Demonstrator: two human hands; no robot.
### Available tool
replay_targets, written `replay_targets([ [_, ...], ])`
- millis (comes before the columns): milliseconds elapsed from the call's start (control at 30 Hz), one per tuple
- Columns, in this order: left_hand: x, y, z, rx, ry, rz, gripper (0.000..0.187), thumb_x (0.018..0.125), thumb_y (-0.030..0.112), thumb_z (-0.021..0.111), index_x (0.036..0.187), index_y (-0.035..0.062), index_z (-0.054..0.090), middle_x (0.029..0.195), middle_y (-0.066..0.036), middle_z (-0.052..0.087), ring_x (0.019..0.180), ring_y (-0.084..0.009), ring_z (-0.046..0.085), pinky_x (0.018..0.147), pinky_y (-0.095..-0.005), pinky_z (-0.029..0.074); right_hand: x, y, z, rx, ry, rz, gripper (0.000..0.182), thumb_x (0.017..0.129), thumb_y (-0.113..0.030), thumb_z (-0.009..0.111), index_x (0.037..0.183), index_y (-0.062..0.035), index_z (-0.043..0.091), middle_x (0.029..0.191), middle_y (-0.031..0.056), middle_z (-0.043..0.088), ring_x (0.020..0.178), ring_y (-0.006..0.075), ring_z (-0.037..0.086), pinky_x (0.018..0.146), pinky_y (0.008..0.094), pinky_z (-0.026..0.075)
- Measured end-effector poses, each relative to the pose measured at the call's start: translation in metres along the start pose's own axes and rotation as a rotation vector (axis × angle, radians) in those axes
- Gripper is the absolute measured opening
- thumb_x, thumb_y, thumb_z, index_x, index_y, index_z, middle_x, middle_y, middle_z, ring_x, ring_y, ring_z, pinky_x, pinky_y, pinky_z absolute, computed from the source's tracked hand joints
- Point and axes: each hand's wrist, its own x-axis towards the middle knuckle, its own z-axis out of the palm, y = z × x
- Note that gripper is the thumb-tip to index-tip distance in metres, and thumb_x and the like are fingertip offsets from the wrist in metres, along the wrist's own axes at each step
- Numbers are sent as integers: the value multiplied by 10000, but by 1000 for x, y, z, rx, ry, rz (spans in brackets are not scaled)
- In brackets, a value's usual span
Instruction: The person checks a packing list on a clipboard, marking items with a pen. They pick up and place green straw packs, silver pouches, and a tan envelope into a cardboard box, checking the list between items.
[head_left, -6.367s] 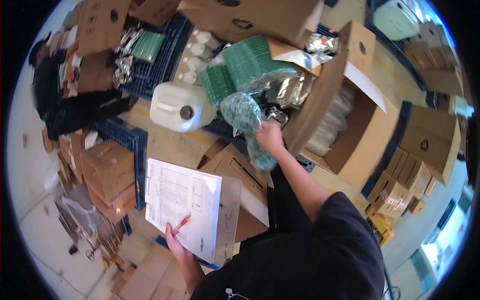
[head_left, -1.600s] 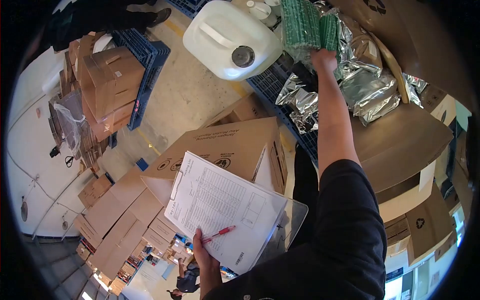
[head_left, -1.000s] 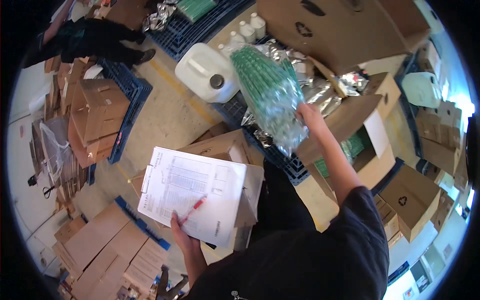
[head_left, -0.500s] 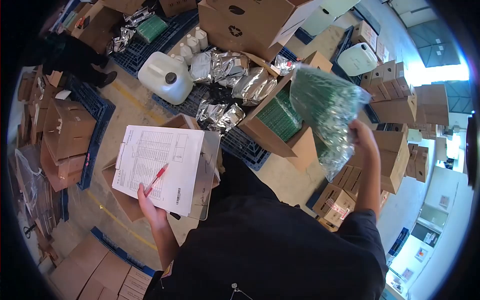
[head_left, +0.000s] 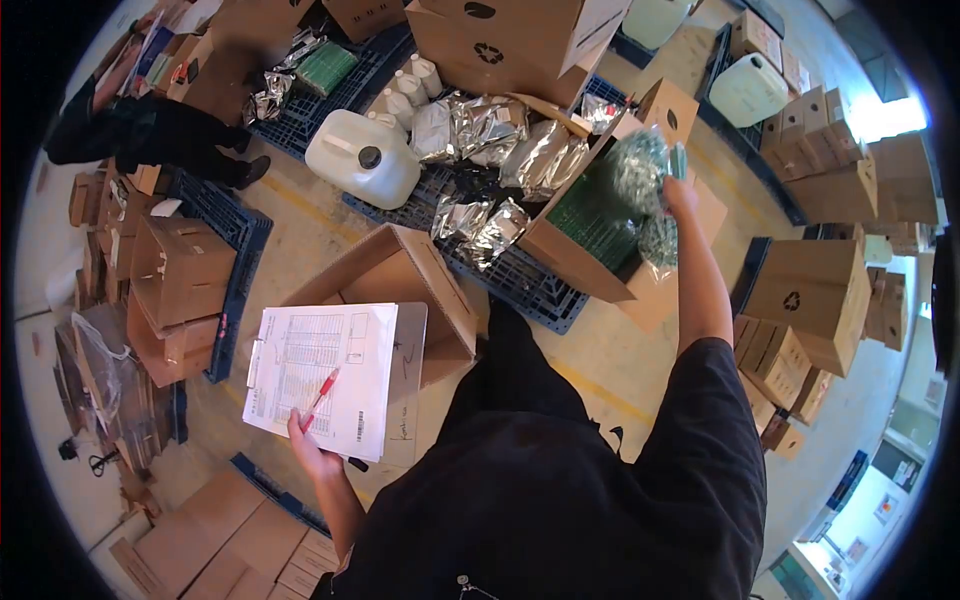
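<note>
Grips one clipboard [head_left: 408,370] with left hand [head_left: 315,455], thumb over the papers [head_left: 290,385], the rest curled beneath; pins one red pen [head_left: 322,395] across the top sheet. Can make out on that sheet a printed table, a small boxed area and one barcode [head_left: 360,427]; too small to read any words. Can see dark handwriting [head_left: 402,420] on the clipboard's bare strip, not legible. Pinches one clear-wrapped green package [head_left: 642,170] in right hand [head_left: 682,198], closed on its edge, over the open carton [head_left: 560,255] with green packs [head_left: 600,225] inside; cannot count those packs. Note one recycling symbol [head_left: 488,52] and one leaf-like mark [head_left: 478,10] on the large carton [head_left: 540,50]; spot another recycling symbol [head_left: 792,301] on a carton at right [head_left: 825,290]. Count one white jerrycan [head_left: 345,165] on the blue pallet [head_left: 545,300], at least four white bottles [head_left: 410,88] just beside it, several silver pouches [head_left: 500,125] nearby, partly overlapping. Count two more large pale containers [head_left: 750,90] farther off, one open carton [head_left: 430,290] just beyond the clipboard, and one other person [head_left: 190,135] in dark clothes at far left.
</note>
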Motion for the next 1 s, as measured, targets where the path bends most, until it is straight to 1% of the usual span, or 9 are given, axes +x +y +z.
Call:
replay_targets([
  [200, 9, -8, 28, 33, -9, -103, 505, 852, 326, 383, 1187, -51, 392, 1149, -179, 498, 1014, -290, 515, 876, -377, 410, -47, -2, 70, -8, 507, -226, 318, 776, -264, 433, 778, -5, 616, 831, 241, 534, 721, 402, 554, 685, 457, 451],
  [333, 17, -10, 52, 130, 35, -124, 489, 866, 325, 365, 1177, -52, 384, 1139, -189, 496, 1016, -286, 512, 868, -377, 417, -68, 25, 140, -174, 127, -208, 298, 767, -275, 455, 765, -29, 624, 833, 264, 527, 775, 406, 548, 727, 447, 445],
  [400, 26, -9, 62, 146, -1, -162, 487, 867, 326, 366, 1172, -52, 389, 1138, -188, 496, 1013, -285, 513, 867, -376, 417, -35, 54, 171, -305, -294, -816, 285, 757, -253, 468, 747, -12, 618, 635, 210, 536, 687, 375, 568, 679, 394, 477],
  [533, 44, -10, 91, 203, -56, -186, 492, 868, 327, 367, 1174, -57, 386, 1137, -191, 496, 1012, -287, 514, 871, -374, 413, -30, 31, 162, -287, -659, -561, 193, 747, -168, 521, 692, -12, 620, 563, 160, 540, 573, 303, 569, 602, 393, 494],
  [600, 49, -10, 112, 229, -75, -218, 498, 867, 327, 368, 1180, -60, 379, 1139, -197, 492, 1015, -289, 513, 874, -374, 412, -39, 11, 144, 148, -890, 166, 130, 748, -125, 560, 707, -12, 609, 511, 88, 491, 466, 233, 521, 527, 372, 507],
  [767, 68, -13, 147, 279, -94, -256, 515, 865, 326, 372, 1189, -74, 364, 1141, -214, 484, 1024, -296, 508, 875, -376, 411, -26, 21, 138, 98, -1483, 345, 188, 804, -153, 498, 838, 14, 576, 480, 9, 433, 409, 148, 455, 497, 364, 526],
  [900, 70, -12, 176, 293, -98, -226, 513, 858, 326, 393, 1178, -75, 382, 1133, -207, 494, 1007, -291, 518, 863, -375, 419, 7, 37, 117, -167, -668, -251, 142, 768, -78, 470, 848, -3, 562, 609, 125, 564, 504, 250, 557, 563, 349, 501],
  [967, 74, -15, 181, 290, -100, -226, 507, 855, 327, 404, 1170, -72, 400, 1126, -199, 504, 995, -286, 525, 859, -373, 421, 2, 17, 119, -37, 367, -331, 130, 750, -74, 470, 815, 3, 551, 676, 181, 568, 598, 318, 566, 589, 386, 471],
  [1000, 81, -15, 178, 312, -64, -221, 508, 855, 321, 409, 1182, -67, 387, 1131, -201, 500, 1002, -288, 521, 865, -375, 418, 6, 3, 111, -69, 505, -447, 162, 729, -79, 476, 841, 11, 551, 727, 200, 563, 653, 346, 562, 624, 398, 467],
])
